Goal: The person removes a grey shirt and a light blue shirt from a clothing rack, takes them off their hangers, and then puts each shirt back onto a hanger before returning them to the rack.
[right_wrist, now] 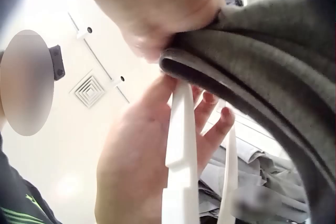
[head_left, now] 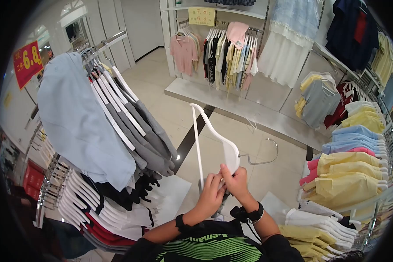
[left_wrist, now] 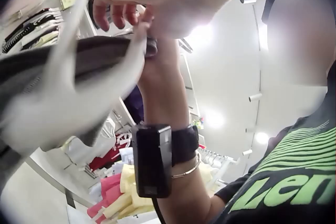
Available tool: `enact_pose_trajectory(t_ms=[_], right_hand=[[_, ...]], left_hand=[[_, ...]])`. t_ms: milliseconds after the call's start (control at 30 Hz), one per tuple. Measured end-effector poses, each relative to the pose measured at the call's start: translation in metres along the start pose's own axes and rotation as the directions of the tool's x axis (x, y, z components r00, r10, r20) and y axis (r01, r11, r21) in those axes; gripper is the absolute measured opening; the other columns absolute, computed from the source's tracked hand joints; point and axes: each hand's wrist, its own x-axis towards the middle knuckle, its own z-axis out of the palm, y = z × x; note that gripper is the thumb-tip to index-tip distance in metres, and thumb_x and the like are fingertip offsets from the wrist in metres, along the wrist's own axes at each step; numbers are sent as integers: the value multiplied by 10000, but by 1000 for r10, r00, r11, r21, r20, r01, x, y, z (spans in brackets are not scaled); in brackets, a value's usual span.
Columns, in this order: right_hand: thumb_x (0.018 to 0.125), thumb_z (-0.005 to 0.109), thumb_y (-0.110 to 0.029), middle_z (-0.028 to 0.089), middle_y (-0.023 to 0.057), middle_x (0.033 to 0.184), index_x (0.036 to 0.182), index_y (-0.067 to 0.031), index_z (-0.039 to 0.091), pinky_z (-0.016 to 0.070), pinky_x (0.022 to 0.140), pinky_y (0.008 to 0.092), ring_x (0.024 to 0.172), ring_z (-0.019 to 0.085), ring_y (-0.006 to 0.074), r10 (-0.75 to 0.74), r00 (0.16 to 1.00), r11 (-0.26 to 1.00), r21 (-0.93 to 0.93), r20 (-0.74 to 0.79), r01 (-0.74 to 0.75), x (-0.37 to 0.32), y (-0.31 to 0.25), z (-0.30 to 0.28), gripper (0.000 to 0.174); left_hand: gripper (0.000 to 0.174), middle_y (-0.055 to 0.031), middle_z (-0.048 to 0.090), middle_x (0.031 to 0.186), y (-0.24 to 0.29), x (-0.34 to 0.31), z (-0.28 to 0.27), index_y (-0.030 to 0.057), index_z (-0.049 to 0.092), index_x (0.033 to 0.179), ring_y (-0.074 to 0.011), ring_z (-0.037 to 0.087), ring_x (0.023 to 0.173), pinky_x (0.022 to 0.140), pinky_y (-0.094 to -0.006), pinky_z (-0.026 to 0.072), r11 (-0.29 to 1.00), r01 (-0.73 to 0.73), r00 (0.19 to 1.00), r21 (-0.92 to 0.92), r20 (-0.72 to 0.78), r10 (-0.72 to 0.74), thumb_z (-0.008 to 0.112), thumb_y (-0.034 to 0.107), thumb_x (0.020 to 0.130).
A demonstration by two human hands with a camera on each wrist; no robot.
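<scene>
A white clothes hanger [head_left: 232, 155] with a metal hook stands tilted in front of the person's chest. My right hand [head_left: 237, 183] grips one end of it, the thumb lying along its broad shoulder. Close against that hand, my left hand [head_left: 211, 192] has its fingers bent at the same end, where it pinches the edge of a grey garment [right_wrist: 252, 69]. In the right wrist view the hanger's end meets the garment's folded edge, with the left fingers [right_wrist: 226, 116] behind the hanger. Most of the garment is hidden below the hands in the head view.
On the left, a rack holds grey garments [head_left: 146, 135] and a light blue one [head_left: 85, 118]; white hangers [head_left: 76, 196] crowd a lower rail. Yellow clothes [head_left: 347, 185] hang on the right. A low white platform [head_left: 249, 109] runs along the back wall beneath more clothes.
</scene>
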Motion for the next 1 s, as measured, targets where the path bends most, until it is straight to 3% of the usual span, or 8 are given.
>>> enact_pose_trajectory(t_ms=[100,200,300,433,667,800,900,1000], right_hand=[[872,543,-220,525,-1,553,623,-7,573,349,454,229,504,465,65,-83,992,996,16,-90,85,3,-9,-15,329],[901,494,-235,416,-14,501,631,-31,501,263,406,224,434,365,68,-43,989,973,219,-140,74,9,-3,-33,338],[913,470,-236,388,-5,503,649,-35,457,240,386,232,403,319,75,-43,987,918,384,-156,101,8,-14,-38,332],[918,456,-243,363,-6,507,672,-39,432,230,374,238,388,281,73,-88,974,865,469,-207,178,6,-26,-27,321],[924,445,-245,350,-9,524,696,-26,446,225,394,238,401,296,77,-46,935,770,584,-352,258,3,-35,-32,316],[930,430,-268,353,-13,542,704,-56,414,234,386,233,409,284,71,-125,918,838,456,-375,301,0,-25,-70,310],[931,426,-268,386,0,554,724,-41,442,245,395,232,426,313,77,-215,914,940,181,-345,289,-2,13,-102,308],[931,420,-279,433,21,585,778,-13,489,259,414,225,455,354,84,-248,923,952,100,-294,288,-3,29,-119,315]], left_hand=[[345,-142,446,976,-10,-8,-33,-6,467,1126,-285,473,897,798,-368,397,946,-286,953,156,-53,297,459,-42,783],[341,-131,460,986,-58,-49,-44,-2,493,1107,-259,476,897,816,-352,395,947,-202,933,251,-244,264,505,-17,767],[410,-141,456,1010,-81,-59,-31,9,467,1147,-262,480,901,820,-346,402,998,65,938,2,-340,-60,583,50,756],[615,-167,441,1056,-58,-38,-2,9,397,1191,-314,483,965,822,-365,422,999,-38,999,1,-14,38,705,169,684],[403,-140,521,939,-73,-10,5,33,517,1052,-292,564,861,747,-324,463,981,165,982,98,72,-173,589,-1,656],[329,-108,562,834,-122,-16,-43,31,563,989,-233,584,725,620,-323,454,951,201,954,235,174,-245,541,-3,662],[168,-49,550,776,-112,1,-70,-12,548,914,-128,522,734,684,-252,429,934,354,907,-46,260,-331,477,-23,761],[94,-54,510,688,-55,26,-77,-12,513,851,-83,427,675,623,-244,384,969,233,970,-81,86,-226,441,3,792]])
